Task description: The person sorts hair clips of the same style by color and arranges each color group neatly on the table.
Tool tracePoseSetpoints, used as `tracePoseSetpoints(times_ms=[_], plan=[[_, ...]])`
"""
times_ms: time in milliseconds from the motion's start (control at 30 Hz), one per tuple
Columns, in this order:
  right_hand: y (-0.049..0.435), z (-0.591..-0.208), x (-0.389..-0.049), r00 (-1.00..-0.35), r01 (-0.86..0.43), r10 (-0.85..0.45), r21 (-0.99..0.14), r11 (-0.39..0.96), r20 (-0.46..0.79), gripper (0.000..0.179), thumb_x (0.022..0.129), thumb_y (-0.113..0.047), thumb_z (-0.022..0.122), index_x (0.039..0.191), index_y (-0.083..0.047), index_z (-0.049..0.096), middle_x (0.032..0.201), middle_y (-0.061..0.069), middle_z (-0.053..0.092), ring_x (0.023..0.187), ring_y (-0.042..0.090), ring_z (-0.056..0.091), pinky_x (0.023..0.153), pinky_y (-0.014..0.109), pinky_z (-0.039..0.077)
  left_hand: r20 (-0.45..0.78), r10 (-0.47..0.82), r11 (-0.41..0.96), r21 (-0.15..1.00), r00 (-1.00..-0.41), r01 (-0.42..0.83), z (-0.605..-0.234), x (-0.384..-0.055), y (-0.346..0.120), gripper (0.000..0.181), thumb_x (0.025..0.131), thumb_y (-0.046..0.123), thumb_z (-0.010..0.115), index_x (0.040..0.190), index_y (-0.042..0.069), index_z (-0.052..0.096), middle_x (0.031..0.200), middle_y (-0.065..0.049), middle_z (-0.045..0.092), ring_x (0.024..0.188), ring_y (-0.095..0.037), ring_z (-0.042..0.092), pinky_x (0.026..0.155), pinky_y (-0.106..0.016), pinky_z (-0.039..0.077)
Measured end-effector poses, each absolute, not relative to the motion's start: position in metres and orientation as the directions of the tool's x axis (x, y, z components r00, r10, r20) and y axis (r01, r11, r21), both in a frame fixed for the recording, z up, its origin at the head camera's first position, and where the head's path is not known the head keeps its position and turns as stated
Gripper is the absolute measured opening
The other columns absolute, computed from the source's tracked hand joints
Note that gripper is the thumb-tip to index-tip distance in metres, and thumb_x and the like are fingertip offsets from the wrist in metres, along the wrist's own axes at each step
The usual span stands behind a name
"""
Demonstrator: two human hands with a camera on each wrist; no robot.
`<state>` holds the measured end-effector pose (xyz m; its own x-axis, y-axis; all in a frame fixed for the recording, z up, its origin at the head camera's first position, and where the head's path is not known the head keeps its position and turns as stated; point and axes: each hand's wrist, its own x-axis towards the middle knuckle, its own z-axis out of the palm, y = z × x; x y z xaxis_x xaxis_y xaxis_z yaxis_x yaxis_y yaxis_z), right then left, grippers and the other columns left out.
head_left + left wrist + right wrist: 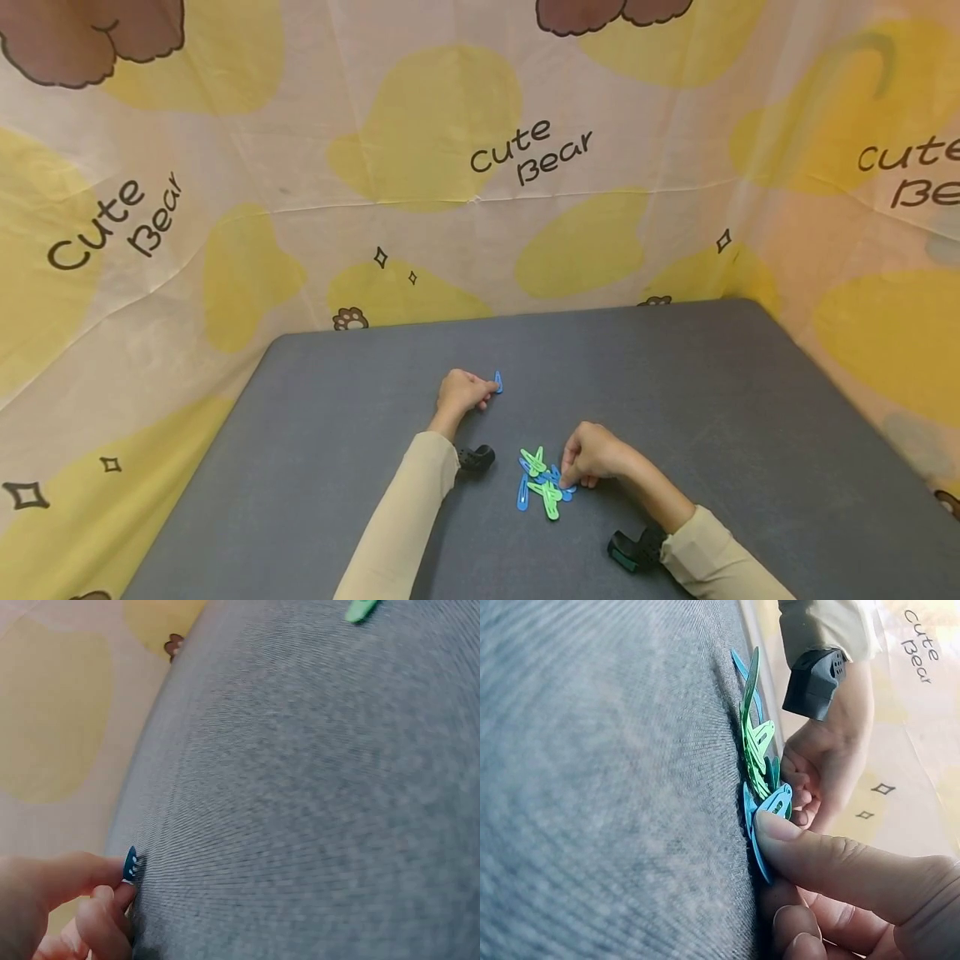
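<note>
My left hand pinches a blue snap hair clip between thumb and fingers, low over the table beyond the pile. In the left wrist view that clip stands on edge at the fingertips. Nearer to me lies a loose pile of green hair clips and blue ones, overlapping one another. At the pile's right side, my right hand pinches a blue hair clip. Its thumb covers part of that clip, and the other fingers curl below.
The dark grey table has rounded far corners. A patterned cloth hangs behind it and along its sides. Black devices are worn at the left wrist and the right wrist.
</note>
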<state>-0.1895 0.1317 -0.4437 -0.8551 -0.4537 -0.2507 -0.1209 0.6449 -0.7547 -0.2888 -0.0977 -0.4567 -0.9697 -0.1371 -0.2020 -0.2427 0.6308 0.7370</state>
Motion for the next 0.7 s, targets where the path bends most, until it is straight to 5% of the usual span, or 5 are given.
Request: tracePoseSetpoints(times_ms=[200, 700], plan=[[0.1313, -0.4425, -0.1882, -0.855, -0.114, -0.449, -0.750, 0.651, -0.259, 0.013, 0.071, -0.005, 0.081, 0.066, -0.002, 0.070, 0.056, -0.005, 0.059, 0.045, 0.005, 0.049, 0.046, 0.021, 0.045, -0.187, -0.147, 0.550, 0.801, -0.971, -0.238, -0.4589, -0.2907, -0.0985, 0.023, 0.080, 0.023, 0.076, 0.069, 0.003, 0.074, 0.045, 0.006, 0.055, 0.041, -0.005, 0.051, 0.043, -0.017, 0.037], [0.1317, -0.4407, -0.1882, -0.848, -0.140, -0.473, -0.760, 0.635, -0.239, 0.013, 0.072, -0.005, 0.080, 0.065, -0.001, 0.069, 0.056, -0.006, 0.057, 0.045, 0.005, 0.048, 0.046, 0.021, 0.044, -0.126, -0.210, 0.608, 0.760, -0.970, -0.230, -0.4599, -0.2921, -0.0938, 0.016, 0.078, 0.027, 0.078, 0.076, 0.010, 0.078, 0.057, -0.002, 0.070, 0.047, -0.005, 0.055, 0.049, -0.020, 0.037]])
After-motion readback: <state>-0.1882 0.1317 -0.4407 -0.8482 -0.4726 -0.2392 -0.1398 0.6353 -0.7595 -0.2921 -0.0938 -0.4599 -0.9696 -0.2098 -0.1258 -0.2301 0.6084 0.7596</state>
